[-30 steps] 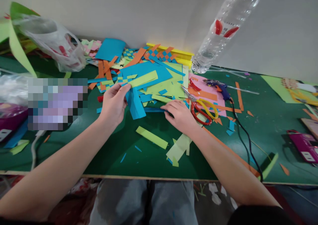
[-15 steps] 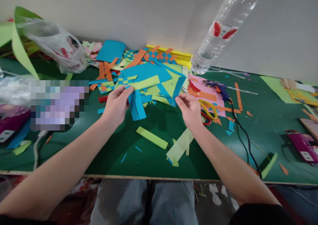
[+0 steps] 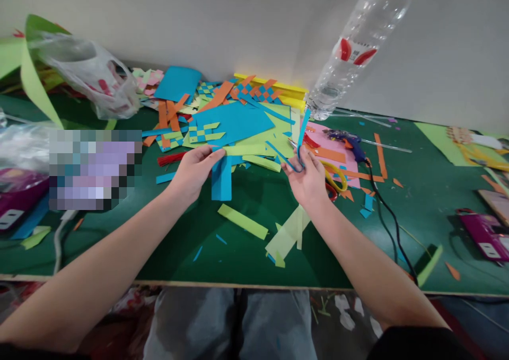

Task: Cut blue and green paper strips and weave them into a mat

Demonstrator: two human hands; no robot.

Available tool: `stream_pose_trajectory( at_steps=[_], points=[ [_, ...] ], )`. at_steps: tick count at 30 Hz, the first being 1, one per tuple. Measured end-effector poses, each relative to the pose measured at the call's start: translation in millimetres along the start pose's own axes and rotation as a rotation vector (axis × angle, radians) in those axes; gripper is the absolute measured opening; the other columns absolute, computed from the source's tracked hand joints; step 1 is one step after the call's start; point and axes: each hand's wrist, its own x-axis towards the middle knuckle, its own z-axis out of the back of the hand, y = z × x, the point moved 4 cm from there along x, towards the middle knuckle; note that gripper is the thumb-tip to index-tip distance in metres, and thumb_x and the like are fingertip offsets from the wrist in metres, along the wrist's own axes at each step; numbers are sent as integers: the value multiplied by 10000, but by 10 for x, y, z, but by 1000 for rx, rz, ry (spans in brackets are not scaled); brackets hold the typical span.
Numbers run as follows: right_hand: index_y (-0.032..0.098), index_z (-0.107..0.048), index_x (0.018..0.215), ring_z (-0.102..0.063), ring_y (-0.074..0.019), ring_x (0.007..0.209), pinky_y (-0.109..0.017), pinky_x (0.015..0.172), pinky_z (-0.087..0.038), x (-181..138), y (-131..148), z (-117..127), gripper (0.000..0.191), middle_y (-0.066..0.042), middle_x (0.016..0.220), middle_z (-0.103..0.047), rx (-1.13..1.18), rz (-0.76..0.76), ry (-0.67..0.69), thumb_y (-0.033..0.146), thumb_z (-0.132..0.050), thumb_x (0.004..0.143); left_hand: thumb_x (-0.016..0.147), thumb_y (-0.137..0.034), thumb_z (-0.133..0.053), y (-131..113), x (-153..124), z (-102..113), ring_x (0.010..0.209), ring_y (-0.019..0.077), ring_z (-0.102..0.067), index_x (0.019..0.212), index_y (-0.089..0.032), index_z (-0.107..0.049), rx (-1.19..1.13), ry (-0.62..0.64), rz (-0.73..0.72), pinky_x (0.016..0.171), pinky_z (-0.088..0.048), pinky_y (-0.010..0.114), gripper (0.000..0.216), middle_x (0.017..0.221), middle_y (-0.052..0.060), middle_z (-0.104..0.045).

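Hands are working over the green table [image 3: 246, 254] in the head view. The left hand [image 3: 194, 172] is gripping a bundle of blue strips [image 3: 221, 182], fingers closed around it. The right hand [image 3: 308, 178] is pinching a thin blue strip [image 3: 304, 126], now lifted and curling upward; a second ago it was lying flat beside the paper pile [image 3: 238, 124].

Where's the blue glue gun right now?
In the head view the glue gun lies right of centre on the green table, at the pink paper's edge, just beyond the scissors and the right hand.
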Motion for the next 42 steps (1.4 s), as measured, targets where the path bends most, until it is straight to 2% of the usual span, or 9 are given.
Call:
stream_pose_trajectory(
  at_steps=[7, 11, 17, 21, 25, 31, 36, 40, 42],
  points=[
    [277, -557, 751, -292, -101, 418, -308, 573, -462, -32, 42, -72, 300, 102, 462, -231, 93, -64, 118, 558, -631, 827, 731, -406, -771, 33, 1, -6, 552, 125, -575, 805, -188, -701, 19, 51, 32, 467, -433, 201, 241, 679, 13, -628],
    [273, -582, 762, -303, -75, 382, -283, 517, -436, -50, 49, -107, 280, 109, 448, -345, 172, -119, 126, 529, -692, 788, 720, -406, -775, 24, -15, -35, 523, 131, -578, 807, -180, -698, 19, 99, 71, 464, -450, 215, 254, 646, 12, -611],
    [259, -570, 763, -497, -88, 435, -261, 436, -435, -50, 18, -62, 357, 69, 520, -523, 64, -145, 39, 587, -709, 734, 731, -386, -772, 25, -9, -28, 540, 133, -599, 804, -182, -696, 16, 86, 80, 465, -459, 216, 231, 653, 7, -609],
    [258, -579, 822, -321, -40, 327, -266, 331, -303, -53, 18, -56, 386, 66, 601, -610, 29, -151, 50, 618, -685, 732, 725, -389, -778, 40, 5, -8, 550, 133, -599, 789, -179, -688, 3, 70, 86, 484, -471, 220, 238, 654, 10, -614],
    [259, -565, 821, -235, -31, 307, -278, 327, -299, -36, 17, -31, 381, 73, 592, -613, 32, -160, 2, 611, -685, 737, 726, -409, -777, 35, -3, -8, 546, 126, -588, 784, -186, -681, 12, 73, 86, 497, -472, 224, 250, 667, 7, -622],
    [249, -570, 779, -303, -42, 342, -285, 481, -481, -3, -22, -11, 308, 93, 527, -503, 98, -189, -13, 537, -680, 780, 791, -371, -734, 40, -5, -6, 542, 119, -553, 806, -175, -680, 46, 66, 88, 481, -429, 212, 204, 634, 4, -583],
    [252, -577, 804, -465, -99, 459, -330, 614, -541, 18, -53, -12, 181, 65, 560, -470, 129, -170, 37, 422, -635, 820, 807, -357, -721, 29, -8, -8, 530, 112, -532, 797, -176, -674, 46, 65, 83, 488, -424, 221, 187, 638, 2, -580],
    [229, -589, 904, -646, -199, 741, -452, 855, -548, 38, -46, -32, 218, -19, 675, -606, 101, -118, 155, 389, -440, 896, 784, -368, -734, 16, -8, -6, 534, 109, -531, 813, -179, -679, 24, 48, 74, 484, -429, 220, 199, 656, -6, -569],
    [226, -586, 957, -666, -215, 888, -476, 967, -510, 40, -34, -48, 184, -48, 828, -679, 115, -85, 207, 320, -461, 859, 779, -362, -734, 21, 14, 13, 536, 108, -534, 833, -180, -680, 7, 23, 68, 484, -433, 216, 198, 668, -8, -571]
  ],
)
